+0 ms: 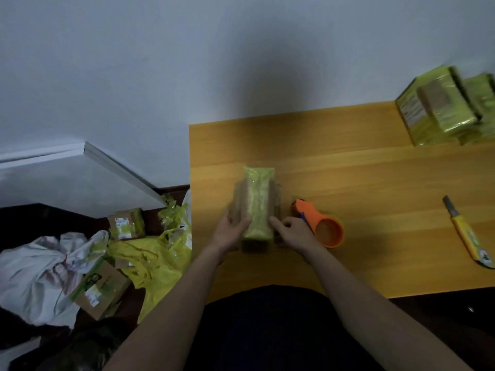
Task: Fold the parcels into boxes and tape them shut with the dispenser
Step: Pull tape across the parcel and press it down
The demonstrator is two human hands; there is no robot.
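On the table (375, 183), both hands (left (231, 231), right (297, 232)) grasp the parcel (257, 207).

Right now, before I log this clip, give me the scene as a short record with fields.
setting: wooden table against a white wall
box: taped box at the table's left part, near the person
left hand: on the box's left side
right hand: at the box's right near corner
dispenser: orange dispenser lying on the table right of the box, not held
knife: yellow knife farther right, untouched
stack: taped boxes at the far right
floor: more boxes, yellow wrap and a white bag left of the table
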